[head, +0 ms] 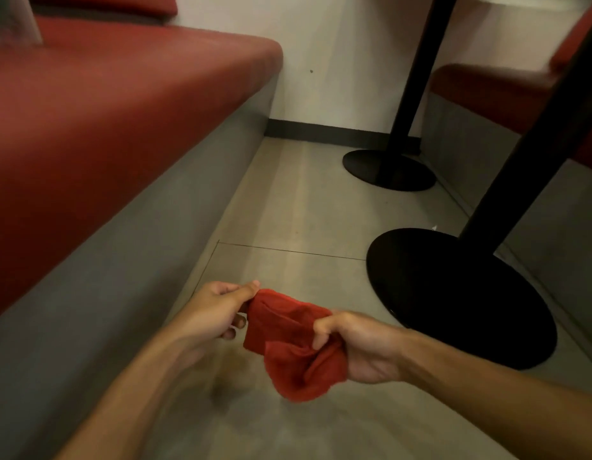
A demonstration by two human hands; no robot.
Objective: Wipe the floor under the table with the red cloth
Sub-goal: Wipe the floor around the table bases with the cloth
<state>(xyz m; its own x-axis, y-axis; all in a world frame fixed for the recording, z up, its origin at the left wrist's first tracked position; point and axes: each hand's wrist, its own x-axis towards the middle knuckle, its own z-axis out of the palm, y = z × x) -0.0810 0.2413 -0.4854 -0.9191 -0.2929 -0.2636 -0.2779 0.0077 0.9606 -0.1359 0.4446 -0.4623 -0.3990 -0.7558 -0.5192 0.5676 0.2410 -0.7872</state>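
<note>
Red cloth (293,343) stretches left-right above the floor (304,210), left hand (215,310) pinching one corner, right hand (357,346) gripping the other end

Floor (308,207) lane open between bench (122,207), table bases (454,293).

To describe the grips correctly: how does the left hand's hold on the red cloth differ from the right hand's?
The left hand pinches one edge of the red cloth with thumb and fingertip; the right hand clutches a bunched part in its curled fingers. The left hand sits higher in the picture, the right hand lower. Both hold the cloth.
</note>
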